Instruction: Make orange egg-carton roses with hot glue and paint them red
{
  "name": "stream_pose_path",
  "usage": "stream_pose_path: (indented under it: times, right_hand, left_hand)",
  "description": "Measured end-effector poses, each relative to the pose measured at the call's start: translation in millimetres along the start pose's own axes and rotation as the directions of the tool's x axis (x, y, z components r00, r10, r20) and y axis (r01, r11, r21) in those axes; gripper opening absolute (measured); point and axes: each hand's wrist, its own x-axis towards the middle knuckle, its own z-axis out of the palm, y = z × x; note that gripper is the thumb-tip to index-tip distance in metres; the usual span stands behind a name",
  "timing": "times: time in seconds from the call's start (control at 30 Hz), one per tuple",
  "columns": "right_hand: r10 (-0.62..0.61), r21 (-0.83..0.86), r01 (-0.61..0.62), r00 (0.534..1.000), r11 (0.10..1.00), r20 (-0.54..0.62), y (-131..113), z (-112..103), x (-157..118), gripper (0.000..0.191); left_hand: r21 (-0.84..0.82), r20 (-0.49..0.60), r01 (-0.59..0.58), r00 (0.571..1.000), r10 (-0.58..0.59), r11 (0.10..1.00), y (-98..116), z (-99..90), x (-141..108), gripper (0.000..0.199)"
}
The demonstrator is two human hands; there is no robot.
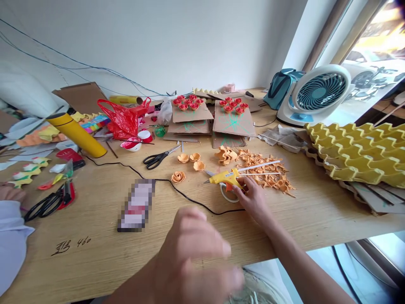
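My right hand (253, 196) is closed round the handle of a yellow hot glue gun (225, 176), whose nozzle points left over the table. A clear glue stick (261, 165) sticks out of its back. Below the gun, a white-handled pair of scissors (228, 195) is partly covered. My left hand (194, 253), blurred by motion, is raised in the foreground. Its thumb and fingers are bent but apart, with nothing visible between them. Beyond it lie a fuller orange paper flower (178, 177) and several orange cups, one a small petal cup (199, 166).
Orange cut pieces (268, 173) lie in a heap behind the gun. Yellow egg trays (357, 152) and a fan (316, 93) stand right. Black scissors (160, 157), a pixelated object (136, 205) and a black cord (196, 202) lie left. Red flowers (234, 104) stand on cardboard. Another person's sleeve (12, 245) shows left.
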Motion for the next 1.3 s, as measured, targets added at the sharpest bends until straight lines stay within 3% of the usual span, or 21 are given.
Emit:
stream_pose_path:
  times: [0.03,0.1,0.17,0.3,0.4,0.57,0.73,0.9,1.07,1.3]
  right_hand:
    - [-0.016,-0.041,0.015,1.000,0.999,-0.017,1.6,-0.1,0.5,0.034]
    - [-0.031,-0.117,0.028,0.999,0.993,-0.025,5.0,-0.3,1.4,0.034]
    - [-0.033,-0.179,0.031,0.999,0.983,-0.007,8.4,-0.2,1.9,0.033]
    - [-0.029,-0.277,0.031,1.000,0.960,0.010,13.2,0.7,1.8,0.031]
    - [-0.033,-0.332,0.033,0.999,0.943,0.006,14.7,1.6,1.4,0.030]
    - [-0.050,-0.370,0.047,0.999,0.928,0.003,16.6,2.8,1.1,0.027]
    - [-0.043,-0.401,0.043,0.999,0.915,0.008,16.6,3.6,0.1,0.027]
    - [-0.027,-0.413,0.030,1.000,0.910,0.014,15.4,3.6,-0.8,0.028]
    - [-0.044,-0.384,0.047,0.999,0.922,0.017,14.5,3.2,-0.4,0.026]
    - [-0.040,-0.264,0.037,0.999,0.964,-0.005,7.3,0.0,-0.7,0.024]
  left_hand:
    - [-0.006,0.011,-0.075,0.997,0.075,0.997,-7.0,3.0,33.3,0.022]
    - [0.029,-0.067,-0.126,0.990,0.128,0.992,-20.3,11.9,81.1,0.030]
    - [0.083,-0.112,-0.077,0.990,0.086,0.994,-33.5,22.7,99.7,0.028]
    - [0.122,-0.110,0.092,0.991,-0.079,0.988,-57.3,37.6,84.7,0.022]
    - [0.138,-0.080,0.147,0.987,-0.137,0.979,-67.9,40.4,74.6,0.019]
    - [0.138,-0.100,0.231,0.971,-0.219,0.963,-75.9,40.5,78.4,0.016]
    - [0.136,-0.197,0.353,0.925,-0.324,0.926,-87.9,26.5,82.7,0.014]
    - [0.161,-0.255,0.498,0.855,-0.452,0.852,-118.5,2.6,95.3,0.011]
    - [0.245,-0.247,0.499,0.861,-0.444,0.831,-144.8,-4.3,108.6,0.014]
    - [0.315,-0.198,0.375,0.924,-0.326,0.872,-127.7,13.2,103.2,0.016]
